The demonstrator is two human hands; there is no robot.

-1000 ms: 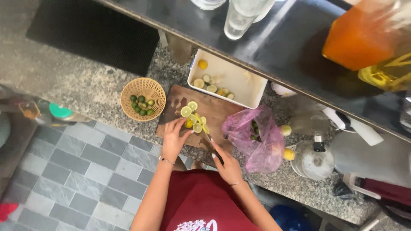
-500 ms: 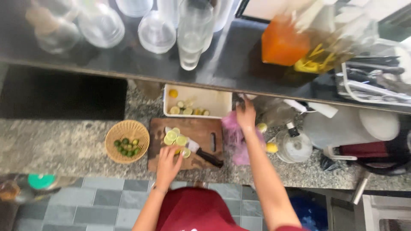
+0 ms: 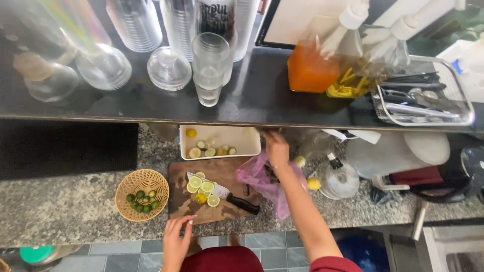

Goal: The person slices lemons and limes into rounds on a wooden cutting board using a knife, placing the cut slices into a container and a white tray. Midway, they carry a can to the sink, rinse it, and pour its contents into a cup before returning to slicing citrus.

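A wooden cutting board [image 3: 184, 206] lies on the speckled counter with several lime slices [image 3: 201, 187] on it. A black-handled knife [image 3: 237, 199] rests flat on the board, touched by no hand. My left hand [image 3: 176, 241] lies at the board's near edge, fingers apart, holding nothing. My right hand [image 3: 276, 148] is stretched far back over a pink plastic bag [image 3: 257, 179], beside a white tray [image 3: 247, 146] of lime slices. Its fingertips are hidden under the dark shelf's edge.
A woven basket [image 3: 126, 199] of small green limes stands left of the board. The dark shelf [image 3: 151, 108] overhead carries glasses, plastic cups, an orange jug [image 3: 310, 70] and a cutlery tray [image 3: 426, 103]. A glass jar [image 3: 338, 179] and loose limes sit right of the bag.
My right hand let the knife down on the board and reached to the back by the bag. My left hand drew away from the slices to the board's near edge.
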